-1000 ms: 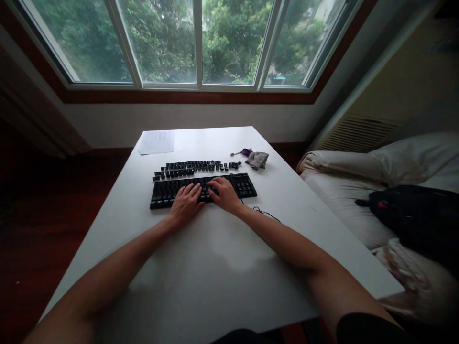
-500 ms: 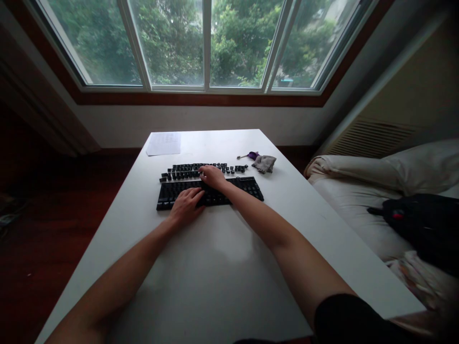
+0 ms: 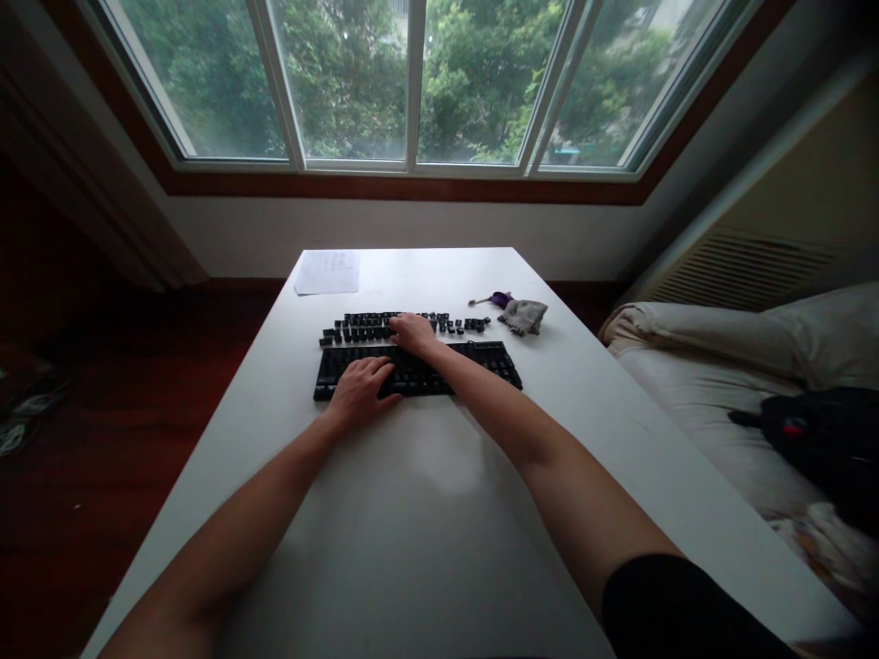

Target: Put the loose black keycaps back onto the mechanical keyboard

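Observation:
A black keyboard [image 3: 487, 361] lies crosswise on the white table [image 3: 412, 513]. Loose black keycaps [image 3: 357, 334] are set out in rows just behind it. My left hand [image 3: 361, 389] rests on the keyboard's front left half, fingers spread and thumb over the near edge. Reaching over the keyboard, my right hand [image 3: 414, 334] is among the keycap rows with its fingers bent together at a keycap. The small piece at those fingertips is hard to make out, and my hand hides part of the rows.
Right of the keycaps lie a crumpled grey cloth [image 3: 524, 317] and a purple-handled brush [image 3: 499, 299]. A sheet of paper [image 3: 328, 273] is at the table's far left corner. A pale sofa [image 3: 693, 403] with a black bag [image 3: 824, 448] stands along the right side.
The whole view has shifted, so the table and keyboard sit slightly further right. Both hands stay in nearly the same places, with my left thumb stretched further out to the right.

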The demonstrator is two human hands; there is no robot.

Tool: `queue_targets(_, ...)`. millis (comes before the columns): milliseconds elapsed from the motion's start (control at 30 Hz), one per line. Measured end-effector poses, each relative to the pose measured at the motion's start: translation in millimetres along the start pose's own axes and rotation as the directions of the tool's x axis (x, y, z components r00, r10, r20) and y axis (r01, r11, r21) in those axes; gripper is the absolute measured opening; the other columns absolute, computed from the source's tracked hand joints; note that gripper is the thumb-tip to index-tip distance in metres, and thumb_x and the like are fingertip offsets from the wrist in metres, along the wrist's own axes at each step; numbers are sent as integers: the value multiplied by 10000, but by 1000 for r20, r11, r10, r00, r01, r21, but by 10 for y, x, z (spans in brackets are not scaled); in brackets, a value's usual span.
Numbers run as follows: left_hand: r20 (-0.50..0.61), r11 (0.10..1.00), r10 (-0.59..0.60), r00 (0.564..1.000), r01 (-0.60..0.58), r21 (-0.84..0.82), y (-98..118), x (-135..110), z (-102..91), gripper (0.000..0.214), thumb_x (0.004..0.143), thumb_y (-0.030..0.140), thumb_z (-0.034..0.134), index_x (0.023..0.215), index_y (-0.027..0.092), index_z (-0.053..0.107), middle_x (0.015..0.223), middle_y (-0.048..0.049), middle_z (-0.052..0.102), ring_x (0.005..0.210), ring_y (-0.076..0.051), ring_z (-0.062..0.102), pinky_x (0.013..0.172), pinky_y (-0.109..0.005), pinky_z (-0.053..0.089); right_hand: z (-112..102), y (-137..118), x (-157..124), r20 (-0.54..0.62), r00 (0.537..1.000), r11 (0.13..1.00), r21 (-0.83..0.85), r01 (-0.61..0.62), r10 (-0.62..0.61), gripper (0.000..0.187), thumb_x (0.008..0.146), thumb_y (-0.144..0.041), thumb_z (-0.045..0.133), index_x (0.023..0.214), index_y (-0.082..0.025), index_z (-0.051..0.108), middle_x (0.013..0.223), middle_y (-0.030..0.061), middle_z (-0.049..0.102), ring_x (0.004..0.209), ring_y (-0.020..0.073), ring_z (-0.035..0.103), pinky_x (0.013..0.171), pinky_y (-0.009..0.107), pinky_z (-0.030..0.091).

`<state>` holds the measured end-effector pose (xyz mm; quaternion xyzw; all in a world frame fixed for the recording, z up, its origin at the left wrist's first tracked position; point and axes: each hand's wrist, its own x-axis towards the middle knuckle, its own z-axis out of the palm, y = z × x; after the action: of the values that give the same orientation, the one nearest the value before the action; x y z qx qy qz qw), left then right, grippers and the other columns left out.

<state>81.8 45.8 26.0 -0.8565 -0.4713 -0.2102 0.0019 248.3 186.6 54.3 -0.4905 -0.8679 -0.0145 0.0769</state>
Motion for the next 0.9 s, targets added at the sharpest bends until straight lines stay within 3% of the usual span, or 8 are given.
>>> queue_targets(200,69,993,101,992,-97,-63,-227,31,-102,484,849,449,728,1251,205,614,1372,-120,604,1267,-311,537,1093,-486,423,-64,29,-171,-95,994,990,132,58,-45,212,919,-289,646,1099,-209,725,1108,92,726,1015,235,656,846,314,469)
queue_targets(333,104,987,131,986,-121,-103,-317,70,-127,460,830,436,747,1217,222,622,1354,-100,613,1265,-298,537,1098,-475,425,-146,105,-380,46,978,950,252,185,-202,184,867,-252,682,1033,-223,757,970,34,745,878,186,654,748,273,428)
queue_targets(500,91,986,125,988,-114,-120,-314,63,-102,440,830,414,749,1205,223,623,1357,-100,608,1275,-293,528,1111,-475,414,-270,128,-583,115,961,926,316,205,-251,195,867,-271,678,1023,-218,781,962,37,748,856,178,636,740,275,409)
queue_targets(733,56,988,101,993,-94,-125,-300,28,-55,486,821,413,755,1234,222,583,1331,-103,618,1255,-300,540,1089,-477,426,-223,-6,-663,107,959,948,214,235,-262,140,860,-300,704,952,-221,774,987,50,719,875,189,636,704,275,390)
queue_targets(900,36,987,96,995,-90,-132,-310,21,-37,511,811,411,762,1247,245,554,1310,-91,626,1239,-308,552,1070,-490,440,-258,-112,-720,115,961,966,85,244,-252,162,890,-300,664,1005,-215,740,1065,81,700,982,219,628,702,272,377)
